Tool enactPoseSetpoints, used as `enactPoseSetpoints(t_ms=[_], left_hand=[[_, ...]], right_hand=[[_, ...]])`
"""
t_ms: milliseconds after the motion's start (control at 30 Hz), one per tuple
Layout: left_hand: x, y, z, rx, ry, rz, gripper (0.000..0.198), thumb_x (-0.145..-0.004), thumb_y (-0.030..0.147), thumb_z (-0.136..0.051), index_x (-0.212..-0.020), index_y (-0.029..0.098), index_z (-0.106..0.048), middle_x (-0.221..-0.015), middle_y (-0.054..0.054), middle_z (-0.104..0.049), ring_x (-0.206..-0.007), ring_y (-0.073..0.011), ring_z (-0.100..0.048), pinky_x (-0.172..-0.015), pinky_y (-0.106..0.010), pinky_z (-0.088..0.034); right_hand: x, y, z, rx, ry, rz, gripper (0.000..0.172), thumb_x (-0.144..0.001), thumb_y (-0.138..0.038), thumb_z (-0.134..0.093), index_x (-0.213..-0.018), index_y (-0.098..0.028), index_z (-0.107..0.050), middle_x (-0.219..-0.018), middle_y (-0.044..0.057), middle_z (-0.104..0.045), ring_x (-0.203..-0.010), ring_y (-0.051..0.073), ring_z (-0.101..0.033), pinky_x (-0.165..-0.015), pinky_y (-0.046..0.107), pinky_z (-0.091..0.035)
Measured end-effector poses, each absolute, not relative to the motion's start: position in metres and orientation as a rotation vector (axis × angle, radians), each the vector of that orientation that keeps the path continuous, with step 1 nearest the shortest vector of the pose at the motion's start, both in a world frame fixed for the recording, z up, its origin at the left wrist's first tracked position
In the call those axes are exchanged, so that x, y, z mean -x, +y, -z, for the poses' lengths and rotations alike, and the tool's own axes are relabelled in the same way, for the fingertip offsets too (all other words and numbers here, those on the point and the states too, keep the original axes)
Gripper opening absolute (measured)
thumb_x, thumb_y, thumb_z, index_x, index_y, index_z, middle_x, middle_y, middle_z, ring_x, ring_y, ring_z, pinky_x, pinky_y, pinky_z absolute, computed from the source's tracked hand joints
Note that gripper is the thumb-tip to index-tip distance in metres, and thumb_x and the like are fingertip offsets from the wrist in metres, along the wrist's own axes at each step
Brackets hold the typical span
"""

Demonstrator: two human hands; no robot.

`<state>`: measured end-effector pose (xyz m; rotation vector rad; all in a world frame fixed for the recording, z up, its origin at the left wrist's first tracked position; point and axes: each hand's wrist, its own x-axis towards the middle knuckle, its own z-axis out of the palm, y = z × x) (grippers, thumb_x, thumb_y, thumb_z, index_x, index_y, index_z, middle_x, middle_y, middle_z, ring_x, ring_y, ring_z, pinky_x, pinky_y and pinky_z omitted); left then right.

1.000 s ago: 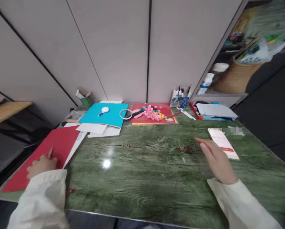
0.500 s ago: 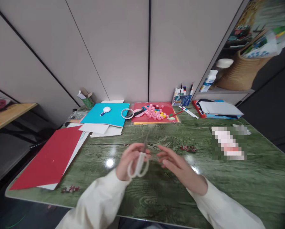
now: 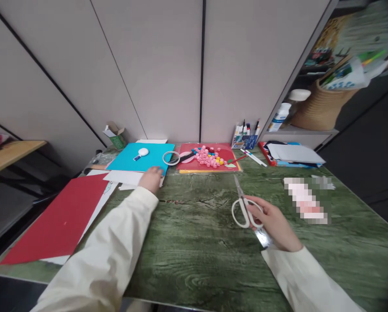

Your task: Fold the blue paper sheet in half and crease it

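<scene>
White-handled scissors (image 3: 242, 207) sit in my right hand (image 3: 273, 221), fingers closed through the loops, blades pointing away over the green table (image 3: 197, 247). My left hand (image 3: 151, 179) rests on white paper (image 3: 124, 177); I cannot tell its grip.

Soft, even indoor light, fairly bright, with faint shadows. The glossy bench (image 3: 197, 242) throws one small glare patch just under the right hand (image 3: 273, 223). Wide-lens bending tilts the wall seams. The basket (image 3: 320, 108) at 2 o'clock is smeared, and the corners darken.

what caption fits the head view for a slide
Right hand holds white scissors over green table; left hand at white paper.
</scene>
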<state>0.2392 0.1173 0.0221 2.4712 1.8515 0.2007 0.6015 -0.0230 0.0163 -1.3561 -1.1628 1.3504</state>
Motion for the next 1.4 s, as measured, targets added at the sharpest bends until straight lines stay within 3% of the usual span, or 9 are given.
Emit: enactPoseSetpoints(t_ms=[100, 267, 333, 533, 700, 900, 1200, 1400], left_hand=[[-0.185, 0.149, -0.016, -2.481, 2.042, -0.049, 0.045, -0.076, 0.017, -0.048, -0.122, 0.015, -0.049, -0.134, -0.02, -0.04, -0.126, -0.0369, -0.03, -0.094, -0.064, -0.02], [-0.153, 0.159, 0.011, -2.663, 1.959, 0.053, 0.041, -0.081, 0.029, -0.045, -0.121, 0.02, -0.051, -0.13, -0.013, -0.047, -0.117, -0.0262, -0.045, -0.098, -0.042, -0.033], [-0.151, 0.159, 0.019, -2.718, 1.938, 0.05, 0.037, -0.084, 0.029, -0.042, -0.118, 0.018, -0.054, -0.127, -0.014, -0.05, -0.115, -0.0254, -0.048, -0.096, -0.039, -0.036], [-0.154, 0.162, 0.021, -2.825, 1.896, 0.064, 0.035, -0.085, 0.026, -0.042, -0.116, 0.016, -0.053, -0.127, -0.014, -0.05, -0.117, -0.0269, -0.045, -0.096, -0.039, -0.035], [-0.165, 0.154, 0.008, -2.842, 1.876, 0.132, 0.031, -0.086, 0.017, -0.037, -0.111, 0.015, -0.055, -0.113, -0.016, -0.059, -0.098, -0.0239, -0.058, -0.082, -0.036, -0.044], [-0.187, 0.113, -0.001, -2.88, 1.78, 0.255, 0.032, -0.083, 0.009, -0.038, -0.11, 0.015, -0.053, -0.109, -0.015, -0.06, -0.096, -0.0216, -0.059, -0.076, -0.032, -0.046], [-0.213, 0.062, 0.0, -2.867, 1.746, 0.407, 0.03, -0.08, 0.005, -0.038, -0.102, 0.01, -0.057, -0.084, -0.015, -0.063, -0.071, -0.0227, -0.063, -0.058, -0.031, -0.047], [-0.203, 0.059, -0.005, -2.837, 1.797, 0.393, 0.033, -0.079, 0.004, -0.037, -0.104, 0.01, -0.058, -0.088, -0.017, -0.064, -0.073, -0.0257, -0.063, -0.057, -0.033, -0.048]], right_hand=[[-0.604, -0.021, -0.015, 1.35, -1.171, -1.345, 0.042, -0.079, -0.04, -0.056, -0.113, -0.016, -0.051, -0.049, -0.003, -0.054, -0.041, 0.011, -0.047, -0.041, 0.022, -0.036], [-0.598, -0.022, -0.014, 1.318, -1.195, -1.402, 0.039, -0.079, -0.038, -0.056, -0.112, -0.017, -0.051, -0.052, -0.003, -0.054, -0.043, 0.011, -0.048, -0.042, 0.022, -0.036], [-0.598, -0.022, -0.013, 1.319, -1.192, -1.407, 0.039, -0.08, -0.039, -0.055, -0.112, -0.017, -0.051, -0.052, -0.003, -0.054, -0.043, 0.011, -0.049, -0.042, 0.022, -0.037], [-0.598, -0.022, -0.015, 1.329, -1.167, -1.429, 0.042, -0.078, -0.041, -0.056, -0.113, -0.017, -0.05, -0.052, -0.003, -0.055, -0.043, 0.012, -0.049, -0.042, 0.023, -0.038], [-0.598, -0.023, -0.02, 1.334, -1.165, -1.427, 0.044, -0.078, -0.042, -0.056, -0.114, -0.017, -0.051, -0.051, -0.003, -0.055, -0.043, 0.012, -0.049, -0.042, 0.024, -0.038], [-0.599, -0.024, -0.023, 1.334, -1.166, -1.417, 0.047, -0.078, -0.041, -0.056, -0.119, -0.018, -0.05, -0.052, -0.002, -0.055, -0.044, 0.013, -0.05, -0.042, 0.024, -0.038], [-0.601, -0.026, -0.023, 1.337, -1.191, -1.419, 0.046, -0.079, -0.041, -0.055, -0.119, -0.018, -0.05, -0.051, -0.002, -0.055, -0.043, 0.012, -0.049, -0.042, 0.023, -0.035], [-0.602, -0.026, -0.022, 1.338, -1.199, -1.415, 0.043, -0.081, -0.04, -0.054, -0.117, -0.019, -0.05, -0.052, -0.003, -0.054, -0.043, 0.012, -0.048, -0.042, 0.023, -0.034]])
